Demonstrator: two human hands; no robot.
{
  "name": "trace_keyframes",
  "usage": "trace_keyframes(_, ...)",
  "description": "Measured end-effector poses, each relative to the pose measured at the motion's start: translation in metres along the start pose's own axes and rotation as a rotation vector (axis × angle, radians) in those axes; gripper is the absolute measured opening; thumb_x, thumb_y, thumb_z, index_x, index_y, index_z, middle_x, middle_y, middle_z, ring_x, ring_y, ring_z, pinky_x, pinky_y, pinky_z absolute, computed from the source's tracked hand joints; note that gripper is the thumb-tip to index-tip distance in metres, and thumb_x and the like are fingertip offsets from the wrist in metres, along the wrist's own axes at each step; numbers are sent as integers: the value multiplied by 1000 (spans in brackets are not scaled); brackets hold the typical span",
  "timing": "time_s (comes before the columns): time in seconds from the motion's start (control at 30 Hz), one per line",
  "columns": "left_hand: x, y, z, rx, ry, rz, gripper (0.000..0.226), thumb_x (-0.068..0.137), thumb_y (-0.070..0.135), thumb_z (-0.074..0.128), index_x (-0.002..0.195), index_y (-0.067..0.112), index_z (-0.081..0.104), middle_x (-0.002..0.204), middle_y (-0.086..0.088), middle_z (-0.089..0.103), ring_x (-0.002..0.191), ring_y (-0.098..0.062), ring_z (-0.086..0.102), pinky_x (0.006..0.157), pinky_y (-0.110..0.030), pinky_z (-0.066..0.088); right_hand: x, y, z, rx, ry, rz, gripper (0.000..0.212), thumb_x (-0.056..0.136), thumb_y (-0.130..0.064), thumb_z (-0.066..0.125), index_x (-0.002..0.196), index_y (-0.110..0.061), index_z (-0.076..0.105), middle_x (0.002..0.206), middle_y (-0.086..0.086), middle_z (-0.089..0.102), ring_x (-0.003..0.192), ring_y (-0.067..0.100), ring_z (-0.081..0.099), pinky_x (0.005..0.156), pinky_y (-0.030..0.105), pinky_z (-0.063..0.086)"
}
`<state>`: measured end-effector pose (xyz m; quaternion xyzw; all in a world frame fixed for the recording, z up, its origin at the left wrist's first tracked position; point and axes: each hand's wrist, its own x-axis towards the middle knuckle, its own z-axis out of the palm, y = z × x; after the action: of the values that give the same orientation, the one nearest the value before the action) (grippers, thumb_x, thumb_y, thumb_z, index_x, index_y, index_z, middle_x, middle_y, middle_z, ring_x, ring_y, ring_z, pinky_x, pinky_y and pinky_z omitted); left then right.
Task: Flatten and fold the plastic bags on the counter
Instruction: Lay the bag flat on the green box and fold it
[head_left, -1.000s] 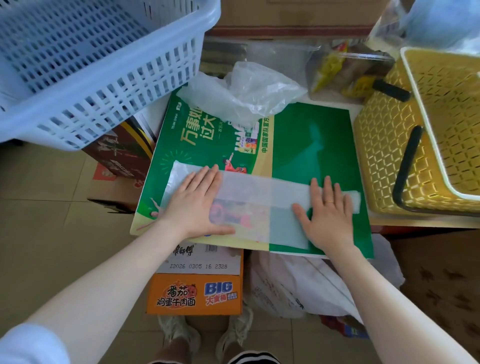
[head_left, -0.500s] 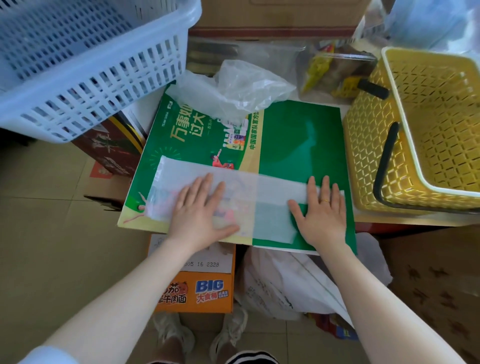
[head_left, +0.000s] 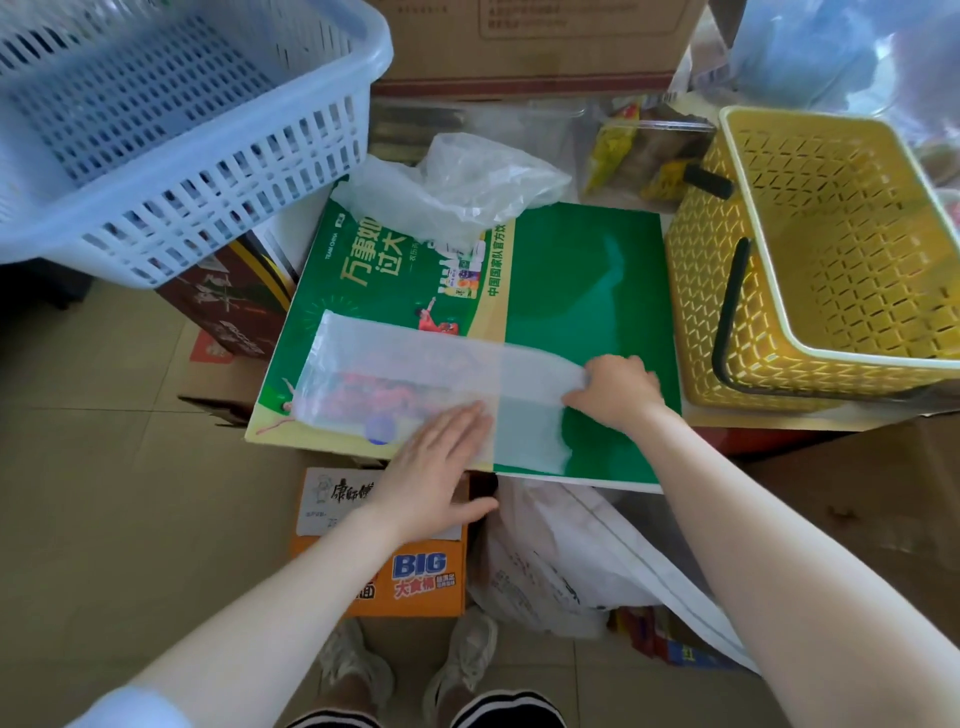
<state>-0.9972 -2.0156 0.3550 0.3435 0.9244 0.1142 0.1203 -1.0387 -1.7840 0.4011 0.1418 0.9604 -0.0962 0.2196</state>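
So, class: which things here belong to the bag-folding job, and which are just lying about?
In use: flat bag, crumpled bag, green board, left hand, right hand.

Lying about: blue basket, yellow basket, orange box, cardboard box.

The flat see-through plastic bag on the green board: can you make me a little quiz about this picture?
1. True or false: the right hand pinches the right end of the flat translucent plastic bag.
2. What lies at the far edge of the green printed board? A) crumpled clear plastic bag B) a spoon C) a towel
3. Fill in: the left hand lies flat at the board's ____ edge.

Key: 1 true; 2 A, the crumpled clear plastic bag; 3 near.
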Motion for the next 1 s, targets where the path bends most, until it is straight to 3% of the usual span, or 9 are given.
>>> trace_keyframes(0.1,-3,10,11,33,58,6,84,70,42,73,138,8,38,146,-13,35,133,-26,35,108,-50,27,-12,3,2,126,-53,-53,21,80,-26,62,78,-11,48,95,11,50,100,32,49,68,32,38)
trace_keyframes(0.17,-1,16,17,43,132,-13,83,59,33,83,130,7,48,135,-14,51,122,-29,51,100,-50,33,-24,5,-3,316,-92,-35,21,79,-26,66,84,-13,50,91,6,53,87,26,53,58,29,36)
trace_keyframes(0.33,12,23,23,-53,290,37,66,59,13,78,117,12,46,109,-13,64,103,-32,61,93,-50,43,-58,21,-18,727,-214,-11,50,78,-34,71,115,-22,39,88,4,64,71,17,56,65,30,43)
trace_keyframes(0.43,16,20,25,-143,352,116,36,76,21,52,112,14,54,104,-12,63,98,-31,59,93,-41,45,-71,34,-27,906,-230,-85,46,84,-20,66,120,-29,39,93,18,63,74,25,55,69,37,42)
trace_keyframes(0.53,13,18,22,-341,343,169,30,88,23,46,99,7,68,99,-12,66,93,-28,61,88,-34,44,-83,39,-39,966,-299,-155,26,89,-15,60,111,-28,54,92,17,58,78,28,52,65,34,41)
trace_keyframes(0.6,5,20,13,-595,327,67,35,94,33,43,100,9,68,101,-9,68,95,-18,61,88,-24,43,-89,36,-46,1014,-355,-163,13,92,-20,54,99,-20,65,90,11,60,79,26,55,60,27,44)
trace_keyframes(0.77,-8,20,-16,-1179,332,-380,24,98,19,42,82,19,61,84,3,63,77,6,55,75,-15,41,-86,27,-49,1539,-582,-247,41,78,-23,43,105,-6,69,102,10,69,83,21,66,68,28,55)
trace_keyframes(0.87,-10,12,-23,-1348,394,-515,25,97,19,42,83,24,61,89,7,63,89,-7,57,84,-24,40,-73,4,-38,1461,-389,-297,40,71,-6,47,105,-16,66,95,-2,71,82,15,62,68,23,50)
trace_keyframes(1.0,-8,3,-27,-1446,407,-629,20,97,23,42,90,28,60,100,11,63,98,-8,57,89,-26,40,-44,-37,-8,1101,-101,-199,25,80,-15,69,104,-20,64,109,0,66,97,13,62,86,26,50)
